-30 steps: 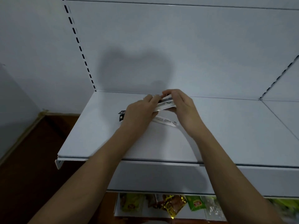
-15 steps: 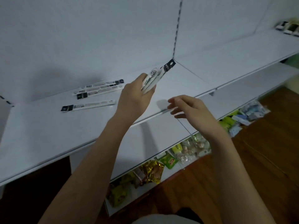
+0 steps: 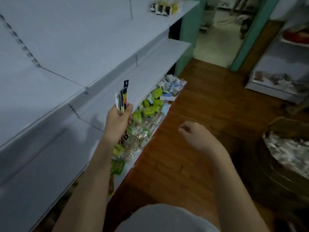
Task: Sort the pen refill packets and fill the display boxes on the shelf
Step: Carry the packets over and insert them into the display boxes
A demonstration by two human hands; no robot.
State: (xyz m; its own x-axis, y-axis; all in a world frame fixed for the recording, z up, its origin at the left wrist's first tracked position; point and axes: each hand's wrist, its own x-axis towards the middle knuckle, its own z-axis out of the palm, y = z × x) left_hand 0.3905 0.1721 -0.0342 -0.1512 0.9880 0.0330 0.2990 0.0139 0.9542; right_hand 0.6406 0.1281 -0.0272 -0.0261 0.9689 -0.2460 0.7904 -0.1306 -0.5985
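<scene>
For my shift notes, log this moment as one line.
left hand: grips refill packets upright | right hand: curled, holds nothing | display boxes: far end of upper shelf

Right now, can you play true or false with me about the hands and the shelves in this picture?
1. The left hand grips a bunch of pen refill packets. True.
2. The right hand holds a packet too. False: its fingers are curled and hold nothing.
3. The display boxes stand on the upper shelf, far from both hands. True.
4. The snack packets lie on the wooden floor. False: they lie on the bottom shelf.
5. The refill packets point down at the floor. False: most of the bunch sticks up above the hand.
</scene>
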